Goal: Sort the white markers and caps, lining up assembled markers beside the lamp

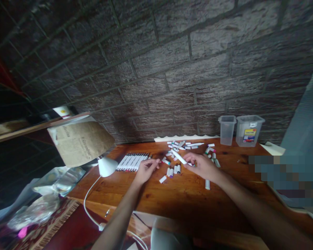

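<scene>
My right hand point(201, 166) is closed around a white marker point(179, 157), which points up and to the left over the desk. Another small piece with a teal edge shows under its fingers, too blurred to name. My left hand point(146, 169) is pinched, its fingertips close to a loose cap with a teal end point(166, 161); whether it holds anything is hidden. Left of it lies a neat row of white markers point(133, 162) with dark ends. Between the hands stand several white caps point(170, 172), and a pile of caps and marker parts point(181, 145) spreads behind.
A lamp with a paper shade point(80, 142) and white base stands at the desk's left. Two clear plastic containers point(227, 130) are by the brick wall at the back right. A single cap point(207, 184) lies below my right wrist. A white cable point(87, 198) hangs over the front edge.
</scene>
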`<state>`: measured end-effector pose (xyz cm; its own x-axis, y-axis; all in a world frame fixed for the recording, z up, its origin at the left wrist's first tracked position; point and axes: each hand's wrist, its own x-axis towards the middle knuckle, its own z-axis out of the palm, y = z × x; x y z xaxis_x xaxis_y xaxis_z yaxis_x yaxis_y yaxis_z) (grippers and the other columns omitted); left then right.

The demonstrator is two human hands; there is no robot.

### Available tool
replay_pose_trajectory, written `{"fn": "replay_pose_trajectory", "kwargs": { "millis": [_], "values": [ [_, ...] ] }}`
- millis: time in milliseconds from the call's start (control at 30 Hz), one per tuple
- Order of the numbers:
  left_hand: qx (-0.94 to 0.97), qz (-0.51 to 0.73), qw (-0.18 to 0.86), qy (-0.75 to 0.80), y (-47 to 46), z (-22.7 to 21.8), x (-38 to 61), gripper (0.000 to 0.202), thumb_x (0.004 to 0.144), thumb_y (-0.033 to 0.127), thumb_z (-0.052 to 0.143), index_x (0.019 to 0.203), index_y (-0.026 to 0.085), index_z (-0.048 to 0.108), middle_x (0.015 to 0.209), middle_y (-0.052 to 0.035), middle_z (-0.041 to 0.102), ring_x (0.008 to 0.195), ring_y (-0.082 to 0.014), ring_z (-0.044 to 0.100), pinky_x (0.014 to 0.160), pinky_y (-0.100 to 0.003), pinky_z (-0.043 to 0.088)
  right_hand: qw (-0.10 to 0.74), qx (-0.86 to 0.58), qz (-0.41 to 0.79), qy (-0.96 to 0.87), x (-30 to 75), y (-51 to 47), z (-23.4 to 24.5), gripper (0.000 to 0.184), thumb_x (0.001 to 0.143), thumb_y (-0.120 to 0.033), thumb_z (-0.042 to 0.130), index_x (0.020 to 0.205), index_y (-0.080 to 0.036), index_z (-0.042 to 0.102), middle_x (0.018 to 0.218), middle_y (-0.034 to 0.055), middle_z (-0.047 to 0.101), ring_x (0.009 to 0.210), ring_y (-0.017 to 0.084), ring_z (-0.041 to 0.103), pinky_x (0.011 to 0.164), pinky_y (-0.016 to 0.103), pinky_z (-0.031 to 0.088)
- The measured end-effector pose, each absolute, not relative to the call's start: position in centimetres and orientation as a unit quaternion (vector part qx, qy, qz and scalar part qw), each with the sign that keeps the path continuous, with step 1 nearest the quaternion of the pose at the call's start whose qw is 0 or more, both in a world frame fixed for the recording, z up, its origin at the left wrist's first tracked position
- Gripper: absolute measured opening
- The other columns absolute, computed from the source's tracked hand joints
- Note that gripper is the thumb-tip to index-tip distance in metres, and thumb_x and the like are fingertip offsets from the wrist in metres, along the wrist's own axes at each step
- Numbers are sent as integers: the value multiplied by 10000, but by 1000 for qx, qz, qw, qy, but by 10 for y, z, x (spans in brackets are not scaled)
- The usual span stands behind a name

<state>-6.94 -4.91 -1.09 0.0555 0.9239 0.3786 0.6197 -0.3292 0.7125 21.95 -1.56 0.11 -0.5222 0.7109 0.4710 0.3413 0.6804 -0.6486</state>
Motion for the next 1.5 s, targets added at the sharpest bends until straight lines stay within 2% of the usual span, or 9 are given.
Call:
{"fn": "replay_pose_trajectory", "kwargs": {
  "millis": [200, 467, 633, 767, 933, 1267, 1500],
  "values": [
    [742, 383, 209, 508, -55, -8, -57, 357, 841, 466, 600, 762, 144, 733, 756, -64, 731, 692, -169, 644, 675, -255, 494, 402, -255, 324, -818, 196, -35, 0, 158, 827, -261, 619, 970, -220, 673, 927, -5, 724, 773, 128, 640, 726, 228, 478],
    [742, 402, 294, 450, -52, -16, -53, 327, 840, 426, 620, 806, 118, 723, 767, -82, 721, 704, -175, 641, 688, -268, 493, 413, -235, 345, -809, 190, -41, 2, 141, 867, -269, 587, 954, -219, 686, 921, -1, 738, 830, 142, 669, 725, 215, 482],
    [720, 411, 340, 444, -53, -16, -48, 337, 838, 442, 624, 789, 115, 688, 717, -58, 676, 642, -132, 576, 629, -235, 439, 409, -242, 332, -815, 186, -40, -7, 153, 883, -278, 575, 946, -225, 704, 896, -12, 739, 796, 139, 670, 730, 220, 478],
    [685, 439, 367, 452, -52, -15, -47, 351, 861, 463, 587, 744, 133, 597, 595, 6, 548, 549, -87, 459, 547, -211, 356, 405, -237, 334, -817, 186, -39, -9, 197, 898, -297, 558, 1015, -239, 704, 938, -11, 742, 802, 141, 674, 757, 229, 483],
    [605, 500, 441, 435, -46, -16, -50, 295, 886, 449, 549, 830, 161, 513, 571, 41, 504, 495, -71, 397, 492, -201, 291, 422, -241, 336, -807, 191, -34, -8, 241, 918, -309, 520, 1050, -214, 698, 996, 18, 737, 862, 155, 677, 782, 241, 492],
    [525, 577, 460, 424, -42, -10, -49, 348, 807, 428, 640, 969, 124, 590, 556, 50, 491, 455, -59, 379, 452, -196, 254, 410, -257, 296, -824, 199, -33, -8, 217, 908, -286, 528, 987, -208, 715, 884, 3, 744, 700, 113, 650, 632, 194, 444],
    [510, 587, 443, 446, -43, -12, -53, 325, 762, 429, 692, 912, 156, 602, 593, 52, 501, 472, -51, 396, 454, -181, 286, 414, -251, 292, -825, 200, -31, -10, 223, 919, -294, 510, 986, -203, 701, 847, 1, 725, 683, 106, 618, 644, 199, 430]
  ]
}}
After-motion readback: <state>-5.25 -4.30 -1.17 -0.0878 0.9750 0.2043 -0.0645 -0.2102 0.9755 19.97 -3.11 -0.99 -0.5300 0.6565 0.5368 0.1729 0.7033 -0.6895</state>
